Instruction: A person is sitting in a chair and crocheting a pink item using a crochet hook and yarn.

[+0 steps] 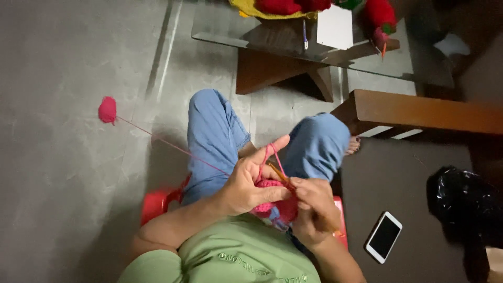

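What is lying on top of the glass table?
On the glass table lie a white card, a pen and red and yellow crochet pieces. The frame edge hides its far side.

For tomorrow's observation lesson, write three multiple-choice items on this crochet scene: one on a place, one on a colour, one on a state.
1. Where does the ball of yarn lie?
A. on the glass table
B. on the grey floor
C. in the person's lap

2. What colour is the crochet piece?
A. pink
B. blue
C. white

3. How is the phone screen?
A. lit
B. cracked
C. dark

Answers: 1 B, the ball sits on the floor, its strand running to the left hand. 2 A, pink fabric shows between the left hand and the right hand, which holds the hook. 3 C, the screen is plain black.
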